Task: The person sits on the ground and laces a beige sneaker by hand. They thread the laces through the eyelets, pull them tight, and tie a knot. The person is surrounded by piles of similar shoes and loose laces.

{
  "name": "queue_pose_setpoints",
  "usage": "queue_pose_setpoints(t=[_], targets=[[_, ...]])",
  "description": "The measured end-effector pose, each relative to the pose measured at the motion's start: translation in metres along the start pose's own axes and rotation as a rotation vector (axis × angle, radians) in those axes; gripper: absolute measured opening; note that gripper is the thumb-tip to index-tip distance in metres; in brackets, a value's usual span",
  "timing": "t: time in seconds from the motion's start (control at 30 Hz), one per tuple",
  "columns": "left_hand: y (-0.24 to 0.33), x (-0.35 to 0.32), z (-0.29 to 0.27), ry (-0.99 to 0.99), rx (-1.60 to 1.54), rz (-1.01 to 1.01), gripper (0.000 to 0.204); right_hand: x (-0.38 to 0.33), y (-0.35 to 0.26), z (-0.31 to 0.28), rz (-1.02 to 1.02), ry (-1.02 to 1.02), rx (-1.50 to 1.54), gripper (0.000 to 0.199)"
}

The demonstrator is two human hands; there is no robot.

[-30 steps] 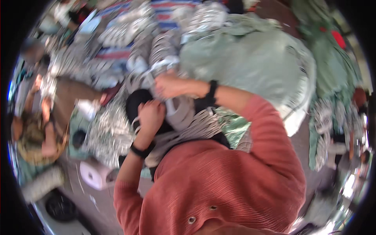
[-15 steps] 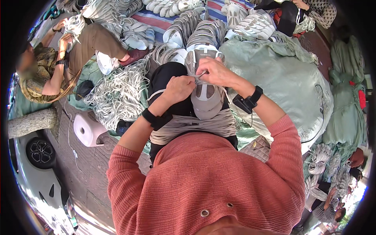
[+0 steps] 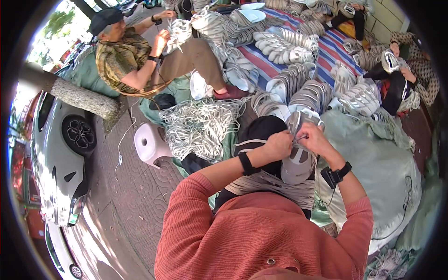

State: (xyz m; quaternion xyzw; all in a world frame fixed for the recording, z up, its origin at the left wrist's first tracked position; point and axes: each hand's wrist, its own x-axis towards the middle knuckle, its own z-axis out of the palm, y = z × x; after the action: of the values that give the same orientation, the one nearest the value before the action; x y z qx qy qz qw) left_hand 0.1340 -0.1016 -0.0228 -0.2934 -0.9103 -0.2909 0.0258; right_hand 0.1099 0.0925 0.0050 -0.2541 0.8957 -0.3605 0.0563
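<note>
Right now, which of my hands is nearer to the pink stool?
Left: your left hand is right of the stool, at the grey shoe; your right hand is farther right.

shoe [image 3: 297, 170] on lap [image 3: 260, 131], laces [image 3: 200, 128] to the left

the left hand [image 3: 279, 145] is at the shoe's left, the right hand [image 3: 313, 139] at its right. a stool [image 3: 151, 148] stands left of the laces, a car [image 3: 59, 161] farther left. a sack [image 3: 366, 172] lies right. ahead, more shoes [image 3: 285, 49] lie on a mat [image 3: 329, 56].

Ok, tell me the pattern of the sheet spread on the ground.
Stripes of blue, red and white; the sheet shows in the head view, the only one.
</note>
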Motion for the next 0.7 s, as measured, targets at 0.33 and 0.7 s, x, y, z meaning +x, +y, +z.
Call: queue_pose_setpoints(t=[0.33,0.7], targets=[[0.013,0.009,-0.035,-0.464,-0.765,-0.553,0.02,0.0,0.016,0.002,-0.11,-0.011,0.039,0.01],[0.005,0.019,-0.019,-0.388,-0.893,-0.59,0.021,-0.003,0.001,-0.004,-0.002,-0.017,-0.015,0.014]])
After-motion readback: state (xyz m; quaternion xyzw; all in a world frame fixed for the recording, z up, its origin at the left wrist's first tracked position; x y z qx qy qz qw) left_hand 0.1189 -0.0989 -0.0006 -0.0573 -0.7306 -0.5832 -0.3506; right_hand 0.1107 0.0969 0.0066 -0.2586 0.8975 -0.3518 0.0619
